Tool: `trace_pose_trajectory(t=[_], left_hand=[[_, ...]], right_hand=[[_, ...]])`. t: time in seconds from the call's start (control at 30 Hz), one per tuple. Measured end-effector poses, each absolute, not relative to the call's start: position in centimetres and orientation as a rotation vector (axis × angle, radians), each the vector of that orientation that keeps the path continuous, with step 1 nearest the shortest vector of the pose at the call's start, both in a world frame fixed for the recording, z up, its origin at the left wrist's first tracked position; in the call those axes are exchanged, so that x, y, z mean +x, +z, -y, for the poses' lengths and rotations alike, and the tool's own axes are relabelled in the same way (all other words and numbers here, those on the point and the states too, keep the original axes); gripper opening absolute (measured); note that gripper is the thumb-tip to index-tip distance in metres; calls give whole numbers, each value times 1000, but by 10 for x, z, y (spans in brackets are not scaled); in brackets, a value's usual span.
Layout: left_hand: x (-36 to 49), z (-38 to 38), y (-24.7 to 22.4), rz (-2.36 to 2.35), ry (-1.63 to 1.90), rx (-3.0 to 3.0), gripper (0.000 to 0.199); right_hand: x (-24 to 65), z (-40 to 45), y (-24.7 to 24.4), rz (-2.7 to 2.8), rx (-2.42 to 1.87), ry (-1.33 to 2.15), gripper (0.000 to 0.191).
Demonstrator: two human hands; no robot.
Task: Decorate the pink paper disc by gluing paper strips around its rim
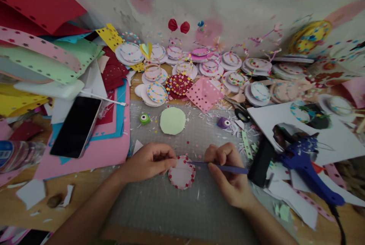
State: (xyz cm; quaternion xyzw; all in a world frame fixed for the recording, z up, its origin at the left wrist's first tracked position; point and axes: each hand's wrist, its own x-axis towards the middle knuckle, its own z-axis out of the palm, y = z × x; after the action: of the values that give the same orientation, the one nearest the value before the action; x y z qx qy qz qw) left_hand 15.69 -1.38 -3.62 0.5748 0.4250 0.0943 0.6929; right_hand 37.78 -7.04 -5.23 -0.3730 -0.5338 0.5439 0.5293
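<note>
"Wooden tabletop with a grey cutting mat over it filled the foreground."

"What were the hands doing?"

"Both bare hands met over the mat. The left hand had its thumb and fingertips pinched on the upper left rim of a star-rimmed paper round, pale inside, red stars around its edge. It lay between the hands, just above the mat's middle."

"And the other hand?"

"The right hand gripped a slim purple tool, its narrow end pointing left at the round's upper right edge. I couldn't tell whether the tip touched."

"What sat to the sides?"

"On the left, a dark-screened smartphone on coloured paper; on the right, a blue glue gun."

"Farther off?"

"A pale green paper disc, between a green craft punch and a purple craft punch. Black-handled scissors lay to the right."

"And at the back?"

"Rows of paper discs with beaded-looking rings, then a pale wall with pink round patterns."
</note>
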Motion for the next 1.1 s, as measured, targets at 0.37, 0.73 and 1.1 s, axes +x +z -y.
trace_pose_trajectory(t=[0.37,0.73,1.1], left_hand=[[157,13,-35,-954,208,1272,18],[158,11,-33,-933,197,1275,17],[159,12,-32,-947,188,1275,19]], right_hand=[[380,72,-55,1288,-903,1216,15],[389,64,-43,1213,-1137,1192,8],[393,62,-41,1572,-1013,993,20]])
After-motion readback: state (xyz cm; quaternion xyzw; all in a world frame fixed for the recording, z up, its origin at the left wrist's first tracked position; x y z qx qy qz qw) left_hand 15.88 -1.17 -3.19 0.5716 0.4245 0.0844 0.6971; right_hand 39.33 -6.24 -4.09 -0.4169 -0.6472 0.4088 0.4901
